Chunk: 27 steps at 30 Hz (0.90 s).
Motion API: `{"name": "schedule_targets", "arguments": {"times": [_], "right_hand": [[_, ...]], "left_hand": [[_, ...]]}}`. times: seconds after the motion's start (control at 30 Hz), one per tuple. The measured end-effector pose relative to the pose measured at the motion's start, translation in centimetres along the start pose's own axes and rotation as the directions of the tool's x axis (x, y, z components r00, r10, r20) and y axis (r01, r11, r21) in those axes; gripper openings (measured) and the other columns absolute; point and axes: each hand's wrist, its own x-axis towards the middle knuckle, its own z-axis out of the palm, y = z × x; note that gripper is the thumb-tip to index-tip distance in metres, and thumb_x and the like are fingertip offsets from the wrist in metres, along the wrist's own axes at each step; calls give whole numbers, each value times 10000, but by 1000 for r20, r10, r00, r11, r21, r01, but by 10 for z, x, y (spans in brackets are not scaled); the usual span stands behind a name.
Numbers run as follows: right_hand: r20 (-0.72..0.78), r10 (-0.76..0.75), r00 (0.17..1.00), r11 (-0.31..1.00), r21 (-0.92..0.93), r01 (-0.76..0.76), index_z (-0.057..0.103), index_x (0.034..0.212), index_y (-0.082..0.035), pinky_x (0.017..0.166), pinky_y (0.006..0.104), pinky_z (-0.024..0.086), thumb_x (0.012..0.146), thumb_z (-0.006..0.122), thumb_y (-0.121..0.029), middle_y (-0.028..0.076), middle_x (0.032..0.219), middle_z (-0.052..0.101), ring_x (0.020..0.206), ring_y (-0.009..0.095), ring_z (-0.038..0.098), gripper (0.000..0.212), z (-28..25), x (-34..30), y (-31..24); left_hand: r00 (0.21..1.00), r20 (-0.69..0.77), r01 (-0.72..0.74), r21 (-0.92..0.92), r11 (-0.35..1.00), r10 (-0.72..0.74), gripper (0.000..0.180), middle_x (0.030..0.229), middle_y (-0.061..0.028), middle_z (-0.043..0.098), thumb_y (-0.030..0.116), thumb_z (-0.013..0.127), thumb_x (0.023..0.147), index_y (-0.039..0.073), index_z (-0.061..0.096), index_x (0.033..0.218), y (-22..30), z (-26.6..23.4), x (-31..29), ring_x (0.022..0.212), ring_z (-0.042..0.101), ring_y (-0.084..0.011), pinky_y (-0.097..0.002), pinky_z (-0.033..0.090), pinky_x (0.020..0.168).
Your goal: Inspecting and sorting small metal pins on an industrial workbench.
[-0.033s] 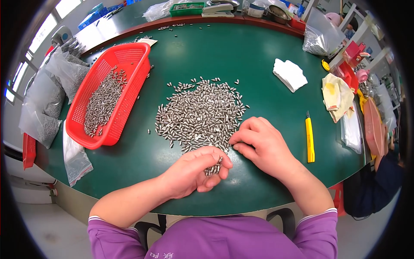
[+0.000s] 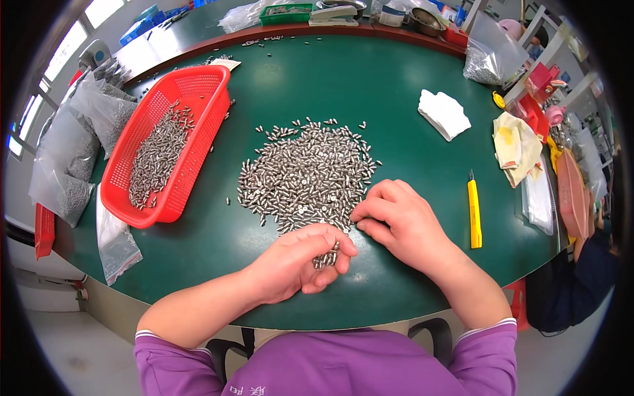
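Observation:
A broad pile of small, shiny bullet-shaped metal parts (image 2: pixel 307 171) lies on the green tabletop. Just below its near edge, my left hand (image 2: pixel 300 261) is cupped palm up, its fingers curled around several of the same metal parts (image 2: pixel 326 257). My right hand (image 2: pixel 403 221) rests at the pile's lower right edge, thumb and fingertips drawn together in a pinch. Whatever is between those fingertips is too small and hidden to make out. The fingers of both hands are close together but apart.
Left of the pile, a red perforated basket (image 2: pixel 214 109) holds more metal parts. Clear bags of parts (image 2: pixel 72 155) line the left edge. To the right lie a white folded paper (image 2: pixel 444 115), a yellow utility knife (image 2: pixel 474 214) and a cloth (image 2: pixel 516 148). Another person (image 2: pixel 581 284) sits at far right.

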Motion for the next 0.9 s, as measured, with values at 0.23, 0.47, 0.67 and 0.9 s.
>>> {"name": "schedule_targets", "arguments": {"times": [0.23, 0.47, 0.67, 0.9], "right_hand": [[65, -41, 997, 998, -51, 45, 614, 843, -97, 692, 356, 446, 727, 679, -83, 42, 824, 519, 807, 245, 514, 134, -2, 0, -2], [101, -24, 995, 876, 482, -28, 596, 853, -71, 725, 311, 450, 798, 655, -77, 30, 851, 562, 834, 195, 534, 81, -1, 2, -8], [65, -74, 995, 836, 547, 26, 622, 883, -67, 720, 296, 459, 802, 653, -59, 32, 849, 586, 830, 185, 553, 87, 3, 2, -9], [-117, -68, 991, 892, 438, 113, 635, 882, -65, 702, 310, 467, 808, 641, -64, 47, 837, 598, 802, 207, 573, 74, 4, 3, -10]], "left_hand": [[999, 23, -38, -25, 999, 38, 192, 851, -50, 542, 200, 422, 952, 59, 528, 1028, -2, -2, 1, 591, 470, -86, -204, 347, 458], [998, 42, -56, -14, 998, 57, 133, 848, -33, 552, 175, 499, 942, 57, 481, 1002, -5, -4, 2, 586, 470, -58, -198, 359, 459], [996, 57, -66, 20, 998, 65, 159, 821, -22, 549, 192, 527, 938, 66, 460, 1007, -4, -2, 1, 592, 467, -53, -197, 359, 463], [998, 11, -58, 45, 997, 57, 150, 833, -21, 533, 179, 513, 942, 59, 470, 1021, -3, 0, 1, 593, 464, -53, -195, 360, 464]]}}
